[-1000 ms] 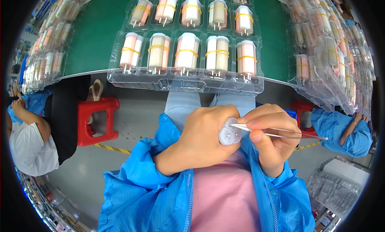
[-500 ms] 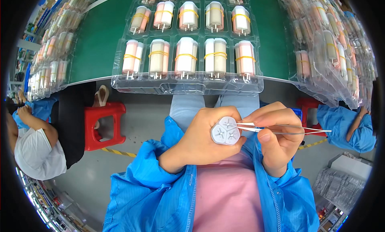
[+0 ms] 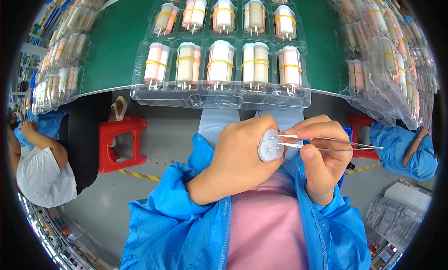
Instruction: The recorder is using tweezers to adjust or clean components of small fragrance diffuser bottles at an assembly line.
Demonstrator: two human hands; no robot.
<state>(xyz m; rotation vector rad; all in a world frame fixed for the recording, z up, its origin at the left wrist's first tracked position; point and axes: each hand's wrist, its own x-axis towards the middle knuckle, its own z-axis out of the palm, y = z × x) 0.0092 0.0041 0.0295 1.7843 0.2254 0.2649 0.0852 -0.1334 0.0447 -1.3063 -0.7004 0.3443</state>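
My left hand [image 3: 233, 160] is closed around a three-lobed piece [image 3: 268, 151] that looks like the end of a bundle of three tubes. Only its pale grey face shows; the rest is hidden in my fist. Pinched between the fingers of my right hand [image 3: 324, 153] is a pair of metal tweezers [image 3: 357, 144]. Their two pale tips are slightly apart and reach the face of the piece. Beyond my hands, a clear plastic tray [image 3: 210, 101] holds rows of upright tube bundles [image 3: 219, 62] in white, grey and pink, each with a yellow rubber band.
The tray lies on a green worktable [image 3: 109, 60], its near end over the front edge. Stacked trays of bundles [image 3: 396, 74] stand at the right, more at the left. A red stool [image 3: 135, 144] and a person in white [image 3: 49, 176] are at the left; a blue sleeve [image 3: 399, 151] shows at the right.
My left hand has turned the piece, so its face now points more to the right. The tweezers have shifted slightly with it, their tips still at the face.
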